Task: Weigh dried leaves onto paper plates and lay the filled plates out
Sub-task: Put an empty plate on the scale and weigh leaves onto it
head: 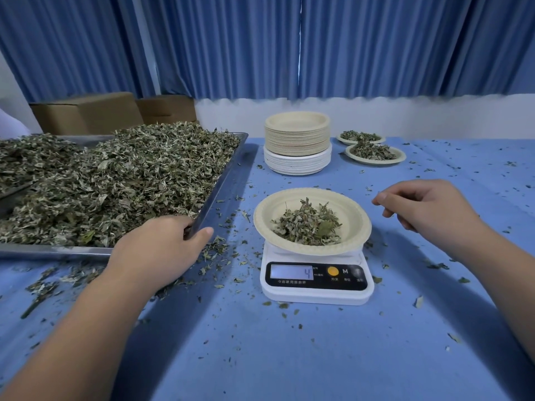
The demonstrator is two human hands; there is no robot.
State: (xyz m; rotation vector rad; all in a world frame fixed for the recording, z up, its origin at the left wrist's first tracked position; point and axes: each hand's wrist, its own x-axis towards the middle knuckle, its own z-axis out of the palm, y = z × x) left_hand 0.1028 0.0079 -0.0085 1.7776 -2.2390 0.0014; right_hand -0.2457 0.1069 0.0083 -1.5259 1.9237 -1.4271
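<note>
Head view: on the blue surface (pixel 289 357), a white scale (pixel 315 287) reading 4 carries a paper plate (pixel 354 215) with a small pile of dried leaves (pixel 308 224). The left hand (pixel 162 250) grips the near corner of the leaf-heaped metal tray (pixel 221 180), thumb outside the rim. The right hand (pixel 425 209) hovers just right of the plate, fingers loosely curled, holding nothing. Farther back stand a stack of plates (pixel 297 140), a nearer filled plate (pixel 375 154) and a farther filled plate (pixel 360 137).
</note>
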